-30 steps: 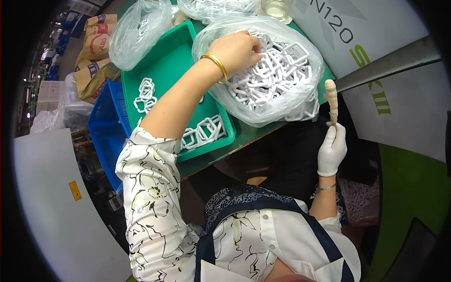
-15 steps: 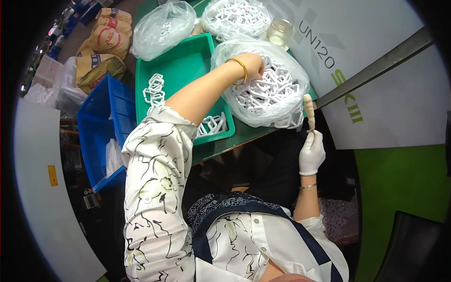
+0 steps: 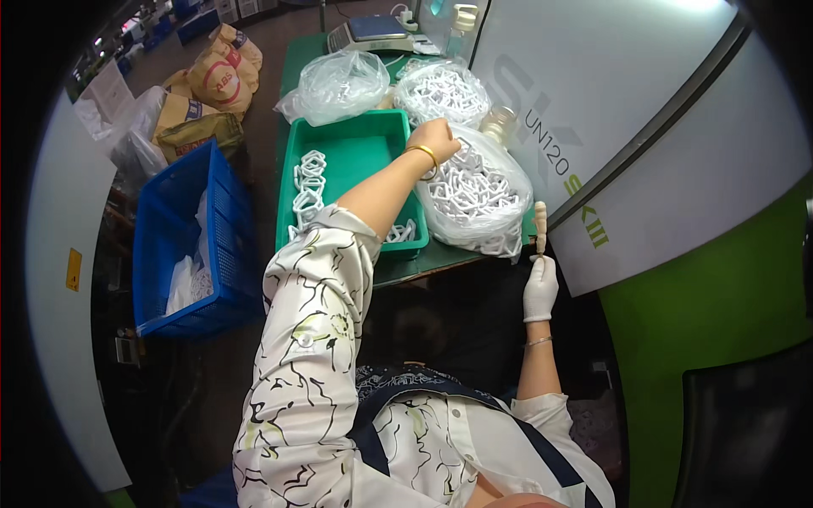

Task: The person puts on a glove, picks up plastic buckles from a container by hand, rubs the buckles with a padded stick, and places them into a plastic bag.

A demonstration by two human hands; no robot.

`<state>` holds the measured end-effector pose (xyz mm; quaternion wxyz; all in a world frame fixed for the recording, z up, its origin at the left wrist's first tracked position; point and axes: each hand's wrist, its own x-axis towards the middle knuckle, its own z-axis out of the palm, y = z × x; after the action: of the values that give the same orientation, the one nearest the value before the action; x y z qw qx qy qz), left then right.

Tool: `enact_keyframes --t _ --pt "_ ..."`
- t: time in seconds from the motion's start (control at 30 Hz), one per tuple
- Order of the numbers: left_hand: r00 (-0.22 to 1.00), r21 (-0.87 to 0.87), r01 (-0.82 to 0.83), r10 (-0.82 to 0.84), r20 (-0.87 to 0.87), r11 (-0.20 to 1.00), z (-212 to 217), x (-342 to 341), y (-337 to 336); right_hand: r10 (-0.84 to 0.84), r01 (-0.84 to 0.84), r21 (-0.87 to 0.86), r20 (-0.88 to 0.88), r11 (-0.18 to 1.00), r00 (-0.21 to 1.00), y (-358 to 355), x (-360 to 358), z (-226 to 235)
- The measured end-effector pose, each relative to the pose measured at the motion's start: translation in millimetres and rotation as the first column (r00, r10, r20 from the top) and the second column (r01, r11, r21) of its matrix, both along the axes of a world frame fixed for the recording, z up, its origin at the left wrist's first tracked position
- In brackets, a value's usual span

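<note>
My left hand (image 3: 436, 137), with a gold bangle at the wrist, reaches into a clear plastic bag (image 3: 474, 190) full of white plastic frame-like parts; its fingers are curled among the parts. My right hand (image 3: 539, 286), in a white glove, grips a pale stick-like tool (image 3: 540, 225) held upright beside the bag. A green tray (image 3: 356, 157) left of the bag holds several more white parts (image 3: 308, 182).
Two more clear bags (image 3: 339, 85) lie beyond the tray, one filled with white parts (image 3: 442, 91). A blue crate (image 3: 195, 245) stands at the left, brown sacks (image 3: 212, 80) behind it. A white machine panel (image 3: 644, 127) rises at the right. A scale (image 3: 373, 32) sits far back.
The view has pulled back and shifted, so the table looks smaller. My left hand stays in the bag of white parts; my right hand still holds the tool upright.
</note>
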<state>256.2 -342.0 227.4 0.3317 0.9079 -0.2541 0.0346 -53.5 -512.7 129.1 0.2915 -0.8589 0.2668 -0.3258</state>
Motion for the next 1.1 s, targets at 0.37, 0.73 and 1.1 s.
enact_keyframes --t 0.37,0.73,1.1 --pt "0.728 -0.689 -0.046 -0.448 -0.519 0.723 26.5 -63.3 31.4 0.272 -0.274 0.048 0.050 0.961 0.961 55.1 63.7 55.0" --pt "0.969 -0.558 -0.017 -0.124 -0.215 0.830 -12.4 -33.9 34.4 0.133 -0.147 0.206 0.079 0.967 0.988 4.9 74.1 46.2" --pt "0.965 0.243 -0.172 0.114 0.236 0.955 -31.6 11.0 15.2 0.101 -0.041 0.261 -0.223 0.965 0.969 1.0 134.3 35.3"
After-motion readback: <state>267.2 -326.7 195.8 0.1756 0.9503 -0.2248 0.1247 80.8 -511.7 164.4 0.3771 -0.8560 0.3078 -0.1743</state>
